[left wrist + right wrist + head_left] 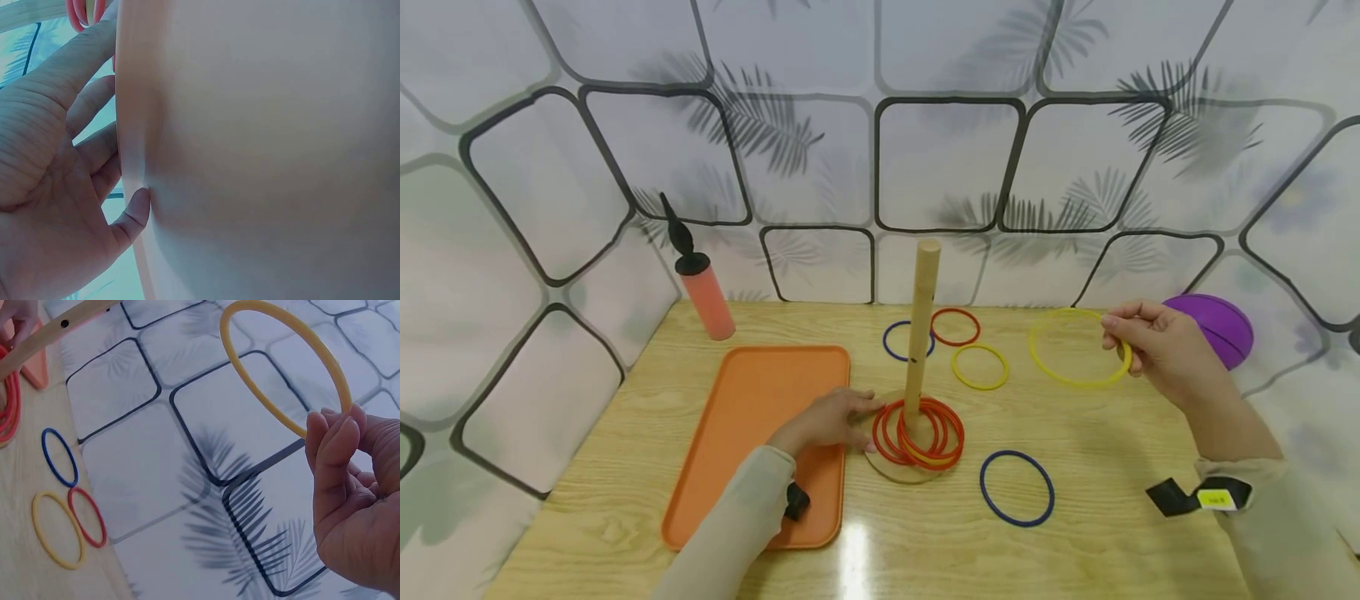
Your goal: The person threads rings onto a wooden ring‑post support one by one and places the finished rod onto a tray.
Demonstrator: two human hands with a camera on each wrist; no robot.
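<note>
In the head view my right hand [1165,350] pinches a yellow ring [1078,384] at its right side, held up above the table. The right wrist view shows the same ring [247,378] tilted between thumb and fingers. My left hand [827,421] reaches over the tray's right edge, its extended fingers touching the left side of the round wooden base [895,475]. A wooden post [921,333] stands upright on that base. Several red rings [958,442] lie loosely overlapped around its foot, with a yellow one partly hidden among them.
An orange tray [752,417] lies left of the base. Behind the post are a small blue ring [887,350], a red ring [977,321] and a yellow ring [1003,379]. A blue ring [1051,500] lies in front. A pink pump [707,300] and purple ball [1225,329] stand farther back.
</note>
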